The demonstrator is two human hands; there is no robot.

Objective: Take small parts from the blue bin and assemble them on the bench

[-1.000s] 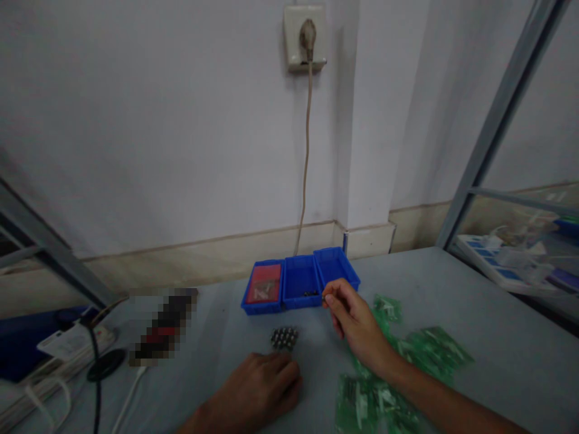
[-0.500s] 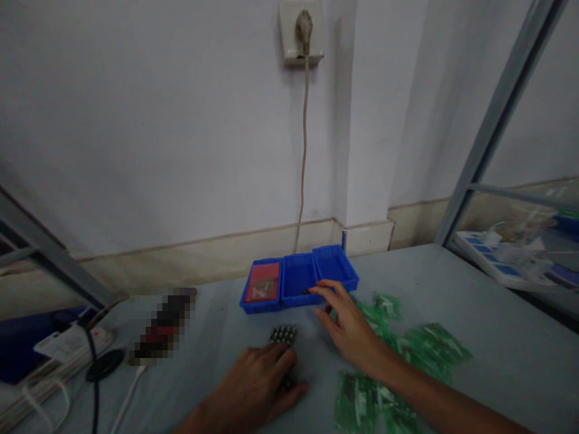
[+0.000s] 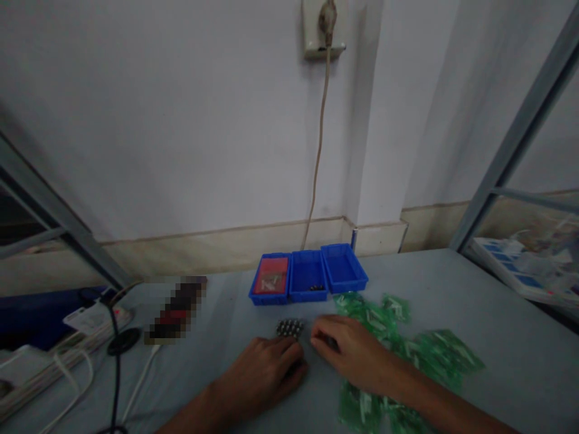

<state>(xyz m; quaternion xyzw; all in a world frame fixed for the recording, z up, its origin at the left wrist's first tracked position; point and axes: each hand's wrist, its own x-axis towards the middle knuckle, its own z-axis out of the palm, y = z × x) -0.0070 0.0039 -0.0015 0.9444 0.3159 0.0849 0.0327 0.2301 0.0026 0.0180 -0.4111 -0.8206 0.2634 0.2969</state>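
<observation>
A cluster of small shiny dark metal balls (image 3: 289, 328) lies on the table, its near part covered by my left hand (image 3: 265, 371). The fingers of that hand are curled down onto the cluster, the thumb beside them. My right hand (image 3: 350, 349) is low over the table, just right of the balls, fingers bent toward the thumb; whatever is between the fingertips is hidden. Beyond the hands stands a middle blue tray (image 3: 307, 271), with several small dark balls (image 3: 316, 288) near its front wall.
A left blue tray (image 3: 257, 298) holds a red card (image 3: 274, 266) and a clear bag of small parts. Beside the middle one sits a right blue tray (image 3: 346, 286). Green plastic packets (image 3: 434, 355) lie around my right forearm. Cables and a power strip (image 3: 76, 346) lie left.
My right hand has drawn back from the middle tray toward the metal balls, and its fingers have curled. Small balls now show in that tray. My left hand stays at the cluster; the view shifted slightly.
</observation>
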